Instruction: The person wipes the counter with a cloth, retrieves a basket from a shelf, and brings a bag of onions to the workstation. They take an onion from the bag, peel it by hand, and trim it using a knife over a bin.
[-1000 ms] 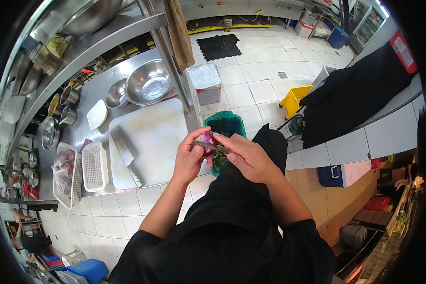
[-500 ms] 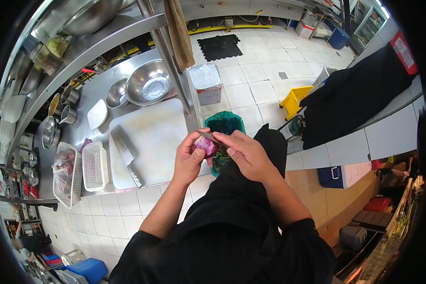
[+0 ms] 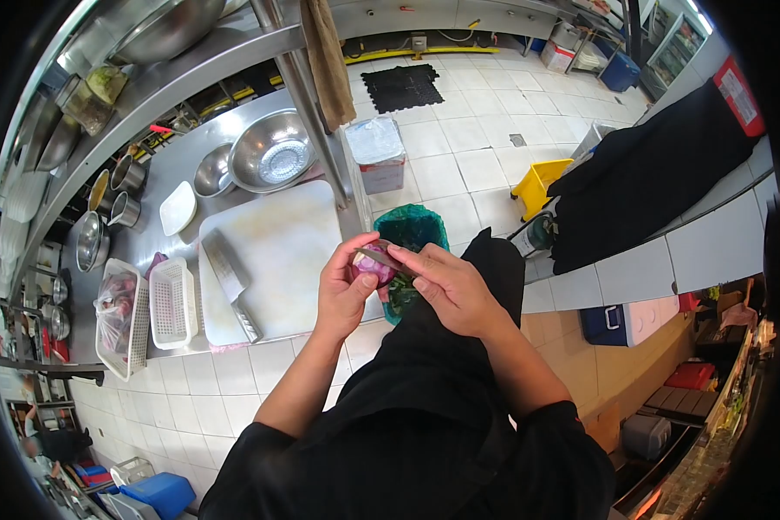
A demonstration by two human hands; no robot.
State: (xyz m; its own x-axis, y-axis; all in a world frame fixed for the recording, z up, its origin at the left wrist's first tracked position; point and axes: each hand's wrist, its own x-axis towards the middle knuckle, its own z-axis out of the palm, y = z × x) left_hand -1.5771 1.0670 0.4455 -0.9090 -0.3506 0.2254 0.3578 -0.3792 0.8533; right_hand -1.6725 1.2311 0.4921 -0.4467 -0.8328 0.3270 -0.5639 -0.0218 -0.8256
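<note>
My left hand [image 3: 343, 293] is closed around a purple-red onion [image 3: 372, 270], its skin partly pale and patchy on top. My right hand [image 3: 452, 290] grips a small knife [image 3: 375, 256], whose short dark blade lies against the onion's upper side; the handle is mostly hidden by the fingers. Both hands are held in front of my body, above a bin lined with a green bag [image 3: 414, 227] that has green scraps in it. To the left, a large kitchen knife [image 3: 225, 269] lies on a white cutting board [image 3: 286, 251].
On the steel counter [image 3: 152, 238] are a white basket [image 3: 172, 303], another basket with a plastic bag [image 3: 120, 308], a white dish [image 3: 178, 208] and metal bowls [image 3: 273, 152]. A shelf post [image 3: 316, 113] rises at the counter's edge. A yellow bucket [image 3: 542, 184] stands to the right.
The small knife's blade has shifted slightly down across the onion, and my right hand has moved a little with it. My left hand still holds the onion in nearly the same place.
</note>
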